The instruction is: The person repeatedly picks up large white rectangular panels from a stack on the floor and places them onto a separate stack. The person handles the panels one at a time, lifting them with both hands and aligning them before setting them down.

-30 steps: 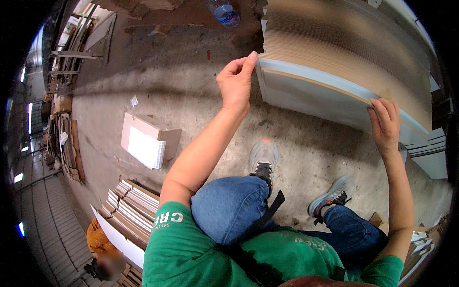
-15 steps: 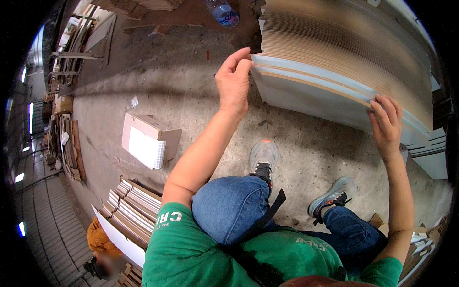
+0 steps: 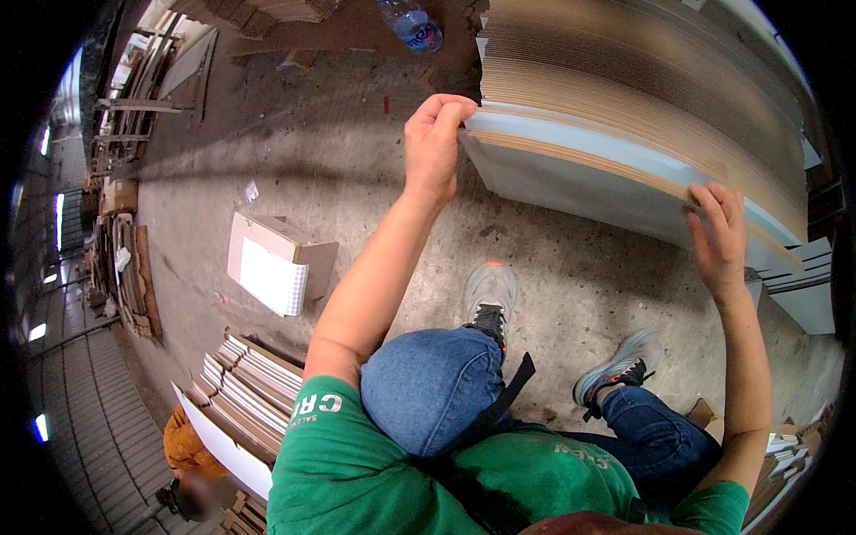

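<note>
The front board now has a second board edge drawn up against it, so the two edges run close together where half a second ago a pale gap parts them. Behind this pair, a broad pale strip shows between them and the stack, and the pair's left corner sits farther left than before. The left hand is slightly nearer than half a second ago, its thumb and forefinger drawn together after being spread; the fingers of the right hand come a little nearer and left
</note>
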Available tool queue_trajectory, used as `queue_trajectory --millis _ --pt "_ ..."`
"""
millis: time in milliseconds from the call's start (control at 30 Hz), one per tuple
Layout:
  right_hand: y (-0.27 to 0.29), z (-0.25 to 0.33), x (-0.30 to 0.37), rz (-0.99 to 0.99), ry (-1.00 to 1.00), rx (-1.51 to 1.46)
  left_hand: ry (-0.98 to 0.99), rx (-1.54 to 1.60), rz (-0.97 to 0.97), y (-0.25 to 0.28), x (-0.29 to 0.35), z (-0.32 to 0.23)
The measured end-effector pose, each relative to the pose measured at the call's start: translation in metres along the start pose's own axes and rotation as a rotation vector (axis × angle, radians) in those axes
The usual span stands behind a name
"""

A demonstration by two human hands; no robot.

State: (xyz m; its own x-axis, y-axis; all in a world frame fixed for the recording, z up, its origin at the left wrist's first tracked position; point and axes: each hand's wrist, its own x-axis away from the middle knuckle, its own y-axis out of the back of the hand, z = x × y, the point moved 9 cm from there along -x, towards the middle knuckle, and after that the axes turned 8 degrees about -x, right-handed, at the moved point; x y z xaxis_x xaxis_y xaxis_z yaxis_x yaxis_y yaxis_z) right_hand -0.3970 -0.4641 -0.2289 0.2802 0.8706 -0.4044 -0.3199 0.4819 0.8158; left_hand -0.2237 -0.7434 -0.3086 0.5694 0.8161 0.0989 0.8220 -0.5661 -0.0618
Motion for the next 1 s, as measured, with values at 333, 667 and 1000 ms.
queue_trajectory --millis 333,667,1000 --pt "0.000 0.009 0.002 0.011 0.023 -0.015 0.041 -0.110 -0.081 -0.008 -0.001 0.001" --pt "0.002 0.012 0.002 0.000 0.034 0.042 0.008 -0.077 -0.079 -0.009 0.000 -0.001" --pt "-0.001 0.004 0.011 0.022 0.009 -0.062 0.273 0.060 -0.036 -0.009 0.008 0.012"
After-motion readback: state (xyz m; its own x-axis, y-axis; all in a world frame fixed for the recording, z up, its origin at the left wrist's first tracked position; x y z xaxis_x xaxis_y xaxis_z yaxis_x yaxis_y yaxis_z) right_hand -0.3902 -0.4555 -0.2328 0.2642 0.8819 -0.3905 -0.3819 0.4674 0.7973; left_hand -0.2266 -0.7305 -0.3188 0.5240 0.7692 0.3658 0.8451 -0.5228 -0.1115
